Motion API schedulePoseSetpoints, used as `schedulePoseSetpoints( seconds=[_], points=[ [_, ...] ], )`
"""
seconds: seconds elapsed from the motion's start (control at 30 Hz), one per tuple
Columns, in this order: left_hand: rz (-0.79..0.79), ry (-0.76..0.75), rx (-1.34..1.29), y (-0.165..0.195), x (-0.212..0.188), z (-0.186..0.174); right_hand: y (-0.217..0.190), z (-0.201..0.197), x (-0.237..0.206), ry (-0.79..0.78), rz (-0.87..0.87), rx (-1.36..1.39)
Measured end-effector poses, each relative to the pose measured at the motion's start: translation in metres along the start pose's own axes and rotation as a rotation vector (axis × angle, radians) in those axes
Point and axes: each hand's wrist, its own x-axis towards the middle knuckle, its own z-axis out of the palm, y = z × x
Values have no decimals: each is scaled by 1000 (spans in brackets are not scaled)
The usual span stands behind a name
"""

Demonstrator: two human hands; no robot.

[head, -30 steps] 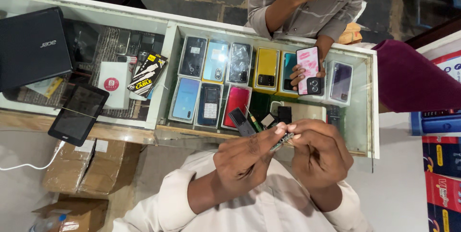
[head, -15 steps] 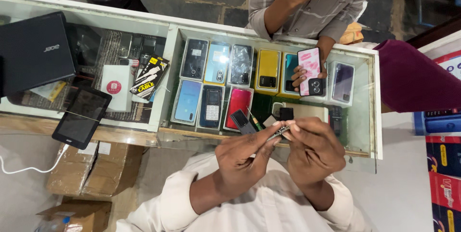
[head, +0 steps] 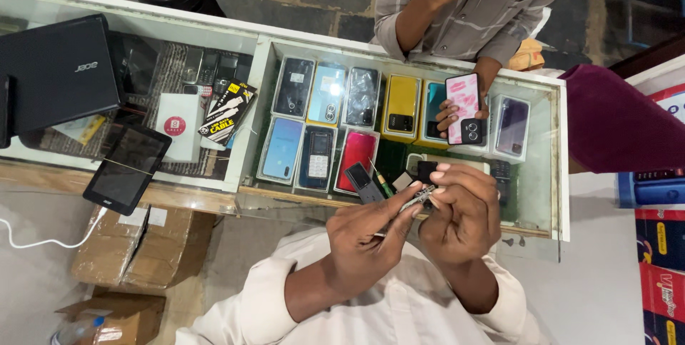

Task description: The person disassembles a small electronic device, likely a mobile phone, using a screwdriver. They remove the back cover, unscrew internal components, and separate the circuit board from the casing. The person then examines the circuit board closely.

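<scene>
**Two hands pinch a small metal part above the glass counter**

The left hand (head: 367,234) comes up from the lower left, wrist bent, fingers curled together; thumb and forefinger clamp one end of a small metal part (head: 419,196). The right hand (head: 464,213) faces it, fingers folded over the top and closed on the other end of the part. Both hands touch each other, just above the near edge of the counter (head: 399,45). Under the glass lie rows of phones (head: 357,156). Across the counter, another person's hand (head: 457,113) holds a pink phone (head: 464,106).
</scene>
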Motion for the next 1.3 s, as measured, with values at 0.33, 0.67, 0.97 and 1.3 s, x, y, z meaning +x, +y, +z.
schedulePoseSetpoints(
  seconds=[0.33, 0.67, 0.97, 1.3],
  points=[
    [-205, 58, -1, -5, -5, 5, 1, -2, -5, -77, -80, -42],
    [-502, 33, -317, -16, -2, 3, -11, -4, 11, -115, 18, -44],
    [-370, 7, -213, -19, -4, 5, -14, -3, 8, -153, 102, -82],
    [-443, -1, -323, -33, -8, -1, -10, 2, -9, -235, -60, -212]
  ],
)
